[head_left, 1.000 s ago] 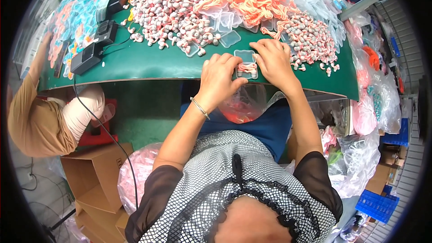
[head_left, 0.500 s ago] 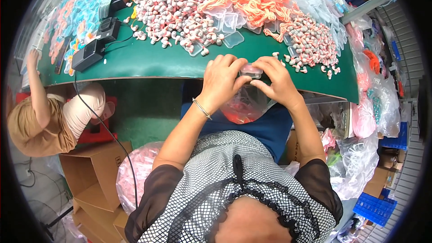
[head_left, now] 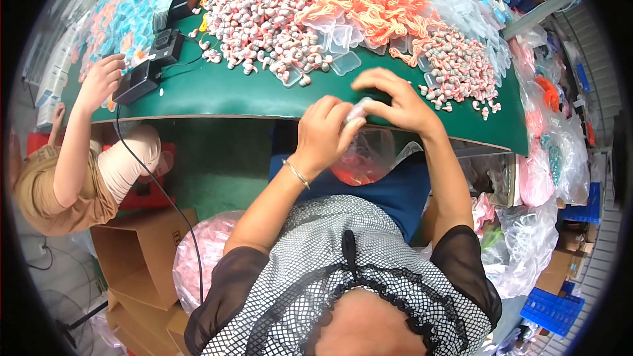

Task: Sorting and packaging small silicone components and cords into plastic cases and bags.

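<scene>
My left hand (head_left: pixel 323 130) is closed on a small clear plastic case (head_left: pixel 358 111) with something pinkish inside, held just over the table's front edge. My right hand (head_left: pixel 401 107) is beside it, fingers raised and apart, its thumb close to the case. Motion blurs the case and the right fingertips, so whether that thumb touches cannot be told. Beyond the hands lies a big heap of pink-and-grey earplug-like pieces (head_left: pixel 264 23). Orange cords (head_left: pixel 372 0) are piled to its right, and a smaller heap of similar pieces (head_left: pixel 458 59) lies near my right hand.
The green table (head_left: pixel 217 95) also bears loose clear cases (head_left: pixel 345 62) and black boxes (head_left: pixel 136 82) with a cable. A plastic bag (head_left: pixel 362 158) hangs at my lap. At the left, another person's hand (head_left: pixel 102 82) is over the table. Cardboard boxes (head_left: pixel 135 257) stand below.
My right hand has let go of the case and lifted with its fingers spreading; the case has tilted in my left hand. The other person's arm has moved right and nearer the black boxes.
</scene>
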Available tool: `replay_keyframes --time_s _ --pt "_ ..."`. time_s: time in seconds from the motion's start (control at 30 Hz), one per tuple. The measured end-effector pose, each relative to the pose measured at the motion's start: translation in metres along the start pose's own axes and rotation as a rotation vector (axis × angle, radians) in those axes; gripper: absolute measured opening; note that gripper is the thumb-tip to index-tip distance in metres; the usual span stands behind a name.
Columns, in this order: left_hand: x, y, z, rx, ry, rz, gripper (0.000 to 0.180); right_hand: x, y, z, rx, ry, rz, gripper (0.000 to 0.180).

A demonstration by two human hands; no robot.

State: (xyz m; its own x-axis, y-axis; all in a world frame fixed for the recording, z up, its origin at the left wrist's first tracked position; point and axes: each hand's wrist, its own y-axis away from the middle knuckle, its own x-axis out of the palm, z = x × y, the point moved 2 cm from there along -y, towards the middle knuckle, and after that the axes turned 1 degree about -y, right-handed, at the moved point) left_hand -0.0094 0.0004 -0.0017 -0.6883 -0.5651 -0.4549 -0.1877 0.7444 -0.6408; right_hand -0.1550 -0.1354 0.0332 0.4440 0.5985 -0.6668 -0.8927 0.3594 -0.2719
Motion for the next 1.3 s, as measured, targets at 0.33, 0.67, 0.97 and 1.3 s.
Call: replay_keyframes --time_s 0.33,0.67,0.97,1.3 --pt "0.016 0.019 -0.015 0.047 -0.114 0.040 0.027 0.027 -0.019 -0.007 0.139 0.554 -0.184 0.045" --pt "0.014 0.010 -0.015 -0.004 -0.328 0.129 0.049 0.024 -0.011 -0.006 0.204 0.454 -0.206 0.034" --pt "0.015 -0.002 -0.027 -0.044 -0.247 0.213 0.045 0.014 -0.018 -0.015 0.243 0.581 -0.170 0.042" --pt "0.045 0.055 -0.015 0.003 0.184 0.373 0.048 0.000 -0.015 -0.018 0.284 0.525 -0.119 0.076"
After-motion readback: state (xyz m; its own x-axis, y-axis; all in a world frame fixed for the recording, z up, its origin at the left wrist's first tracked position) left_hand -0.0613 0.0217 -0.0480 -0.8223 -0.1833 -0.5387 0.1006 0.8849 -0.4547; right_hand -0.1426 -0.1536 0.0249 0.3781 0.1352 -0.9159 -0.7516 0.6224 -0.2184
